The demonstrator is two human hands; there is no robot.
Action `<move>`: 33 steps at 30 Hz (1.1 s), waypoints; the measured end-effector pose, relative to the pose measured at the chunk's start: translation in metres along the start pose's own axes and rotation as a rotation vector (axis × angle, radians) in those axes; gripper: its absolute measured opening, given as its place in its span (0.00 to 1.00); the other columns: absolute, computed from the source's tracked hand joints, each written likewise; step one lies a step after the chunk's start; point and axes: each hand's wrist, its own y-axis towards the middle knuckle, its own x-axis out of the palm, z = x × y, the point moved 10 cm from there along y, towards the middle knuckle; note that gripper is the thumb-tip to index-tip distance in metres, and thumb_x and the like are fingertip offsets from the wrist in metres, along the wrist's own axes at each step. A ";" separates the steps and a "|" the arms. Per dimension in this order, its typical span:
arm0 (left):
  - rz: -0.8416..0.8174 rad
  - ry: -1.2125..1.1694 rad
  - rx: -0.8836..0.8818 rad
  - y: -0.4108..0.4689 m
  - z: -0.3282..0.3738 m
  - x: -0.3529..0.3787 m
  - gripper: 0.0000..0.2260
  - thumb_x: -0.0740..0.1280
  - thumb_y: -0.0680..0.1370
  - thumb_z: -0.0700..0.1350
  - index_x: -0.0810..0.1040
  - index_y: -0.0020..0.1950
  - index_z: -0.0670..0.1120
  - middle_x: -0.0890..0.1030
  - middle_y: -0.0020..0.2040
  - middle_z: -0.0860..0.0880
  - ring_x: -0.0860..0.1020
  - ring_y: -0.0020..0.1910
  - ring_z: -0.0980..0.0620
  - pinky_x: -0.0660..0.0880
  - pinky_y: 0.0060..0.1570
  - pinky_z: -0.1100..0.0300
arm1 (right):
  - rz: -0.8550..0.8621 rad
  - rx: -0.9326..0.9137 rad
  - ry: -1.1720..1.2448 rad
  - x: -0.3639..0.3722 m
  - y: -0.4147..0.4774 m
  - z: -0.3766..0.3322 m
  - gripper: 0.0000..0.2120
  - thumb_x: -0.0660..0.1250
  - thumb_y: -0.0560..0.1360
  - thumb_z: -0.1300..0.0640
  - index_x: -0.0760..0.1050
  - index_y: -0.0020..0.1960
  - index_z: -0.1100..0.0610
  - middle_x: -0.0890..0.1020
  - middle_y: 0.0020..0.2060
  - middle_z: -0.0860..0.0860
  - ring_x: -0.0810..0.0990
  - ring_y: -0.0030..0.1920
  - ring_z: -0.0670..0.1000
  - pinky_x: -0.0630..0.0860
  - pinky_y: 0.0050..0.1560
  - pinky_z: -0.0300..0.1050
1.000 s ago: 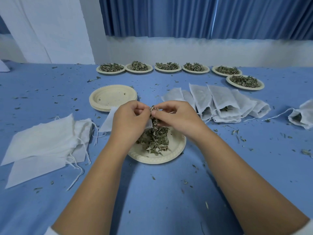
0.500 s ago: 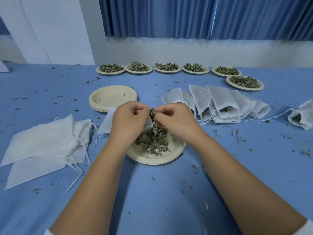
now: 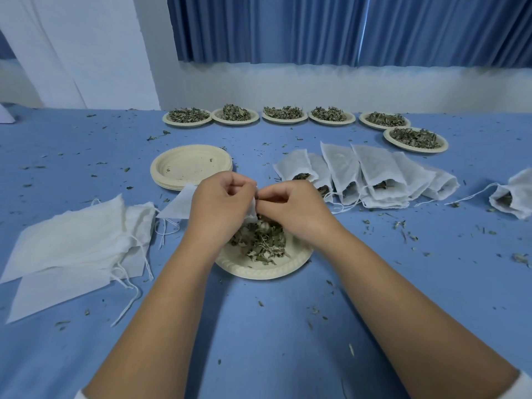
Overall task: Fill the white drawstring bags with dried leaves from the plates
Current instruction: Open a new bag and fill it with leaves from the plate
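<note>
**Both hands pinch one bag over the near plate**

The fingers (image 3: 234, 187) of the left hand (image 3: 221, 205) are curled and clamped on the mouth of a white drawstring bag (image 3: 178, 204). The right hand (image 3: 296, 208) meets it knuckle to knuckle, fingers curled and pinching the same mouth from the other side. Both wrists hang just above the near plate (image 3: 259, 273), and the forearms angle in from the lower corners.

The dried leaves (image 3: 262, 240) lie heaped on that plate, under the hands. The bag's body trails left of the plate.

- Just beyond the plate to the left is a stack of empty plates (image 3: 191, 165).
- Beyond it to the right is a row of filled bags (image 3: 368, 180).
- Well to its left lie flat empty bags (image 3: 72, 246).
- Far behind it stand six leaf plates (image 3: 285, 115), near the worktop's back edge.

In front of the plate, between the forearms, lies open blue worktop (image 3: 259, 341) flecked with leaf bits.
</note>
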 end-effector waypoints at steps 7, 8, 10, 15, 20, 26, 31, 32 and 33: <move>-0.035 0.148 -0.018 0.003 -0.008 -0.004 0.02 0.69 0.76 0.46 0.81 0.44 0.51 0.81 0.35 0.54 0.74 0.27 0.66 0.67 0.30 0.70 | -0.108 0.170 0.365 0.004 0.004 0.017 0.10 0.66 0.76 0.69 0.82 0.49 0.58 0.86 0.46 0.52 0.85 0.46 0.45 0.80 0.47 0.34; -0.050 0.172 -0.018 0.002 -0.008 -0.003 0.01 0.70 0.75 0.46 0.81 0.44 0.50 0.81 0.35 0.54 0.74 0.29 0.65 0.68 0.32 0.68 | -0.107 0.167 0.358 0.006 0.003 0.018 0.10 0.67 0.75 0.70 0.82 0.48 0.58 0.86 0.45 0.53 0.85 0.44 0.45 0.80 0.46 0.34; -0.076 0.210 -0.013 0.001 -0.008 -0.002 0.01 0.71 0.74 0.46 0.82 0.43 0.50 0.81 0.36 0.54 0.76 0.33 0.62 0.69 0.34 0.66 | -0.094 0.165 0.343 0.007 0.001 0.017 0.10 0.68 0.74 0.71 0.81 0.46 0.58 0.85 0.43 0.53 0.85 0.41 0.44 0.80 0.44 0.34; -0.126 0.216 0.010 0.000 -0.004 0.004 0.03 0.68 0.76 0.44 0.81 0.44 0.47 0.82 0.38 0.50 0.76 0.35 0.56 0.71 0.36 0.64 | -0.011 0.132 0.233 0.002 0.002 0.017 0.09 0.73 0.71 0.68 0.79 0.43 0.55 0.81 0.39 0.51 0.80 0.34 0.43 0.78 0.39 0.32; -0.133 0.041 -0.016 -0.002 0.001 0.006 0.05 0.65 0.78 0.43 0.80 0.45 0.45 0.81 0.31 0.51 0.76 0.31 0.58 0.74 0.31 0.67 | 0.022 0.191 0.112 -0.005 0.006 0.026 0.17 0.78 0.68 0.56 0.78 0.54 0.55 0.81 0.48 0.50 0.81 0.48 0.46 0.78 0.55 0.41; -0.253 -0.044 -0.014 -0.009 0.009 0.018 0.05 0.65 0.78 0.39 0.80 0.45 0.40 0.78 0.28 0.48 0.75 0.28 0.56 0.76 0.31 0.64 | -0.134 0.179 0.209 0.011 0.002 0.022 0.10 0.71 0.76 0.62 0.82 0.57 0.60 0.85 0.41 0.54 0.78 0.34 0.46 0.74 0.33 0.34; -0.294 -0.017 0.020 -0.014 0.014 0.026 0.04 0.66 0.77 0.39 0.80 0.45 0.42 0.80 0.37 0.41 0.75 0.36 0.50 0.81 0.41 0.50 | -0.038 0.175 0.226 0.004 0.002 0.023 0.05 0.71 0.73 0.67 0.81 0.49 0.64 0.83 0.35 0.55 0.78 0.31 0.46 0.73 0.32 0.34; -0.302 -0.002 0.033 -0.015 0.015 0.028 0.03 0.67 0.78 0.40 0.80 0.45 0.43 0.80 0.39 0.40 0.75 0.36 0.50 0.78 0.41 0.52 | -0.016 0.170 0.201 0.002 0.002 0.022 0.04 0.70 0.72 0.69 0.81 0.46 0.63 0.82 0.36 0.56 0.78 0.33 0.47 0.74 0.34 0.37; -0.312 0.012 0.050 -0.016 0.016 0.030 0.03 0.67 0.78 0.41 0.80 0.45 0.44 0.80 0.39 0.41 0.74 0.36 0.51 0.75 0.39 0.56 | 0.013 0.165 0.162 0.000 0.002 0.022 0.06 0.69 0.72 0.70 0.81 0.43 0.61 0.82 0.35 0.55 0.77 0.34 0.48 0.74 0.35 0.39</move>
